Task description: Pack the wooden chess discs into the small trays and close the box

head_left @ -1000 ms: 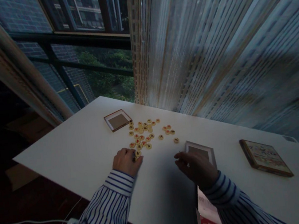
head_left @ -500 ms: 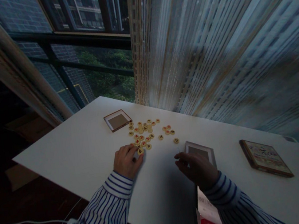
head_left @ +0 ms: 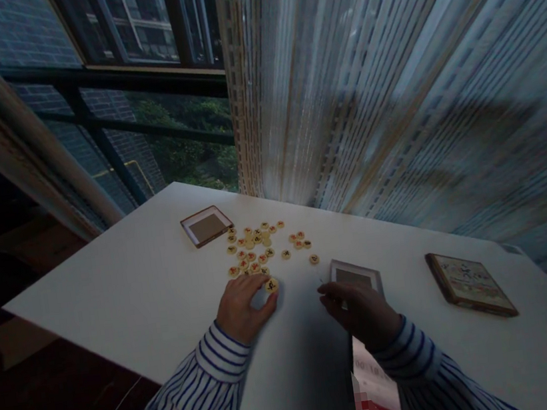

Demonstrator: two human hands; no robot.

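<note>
My left hand (head_left: 246,306) grips a round, pale yellow Chinese chess piece (head_left: 271,286) between thumb and fingertips. The piece carries a black character and is near the table's surface. Just beyond that hand lie several more pieces (head_left: 253,257), with red or black characters, in a loose cluster. My right hand (head_left: 358,308) hovers over the near edge of a shallow grey tray (head_left: 378,277), its fingers pinched together. What the right fingers hold, if anything, is too small to make out. One piece (head_left: 313,259) lies apart, left of this tray.
At the back left of the white table (head_left: 113,286) is a second shallow tray (head_left: 206,226) with a brown rim. A flat decorated box (head_left: 470,283) lies on the right. Below my right hand, a lit phone screen (head_left: 374,380) shows. A string curtain (head_left: 339,89) hangs behind.
My left hand has drawn the chess piece toward me and to the right, away from the cluster. My right hand stays over the tray; the view has shifted slightly.
</note>
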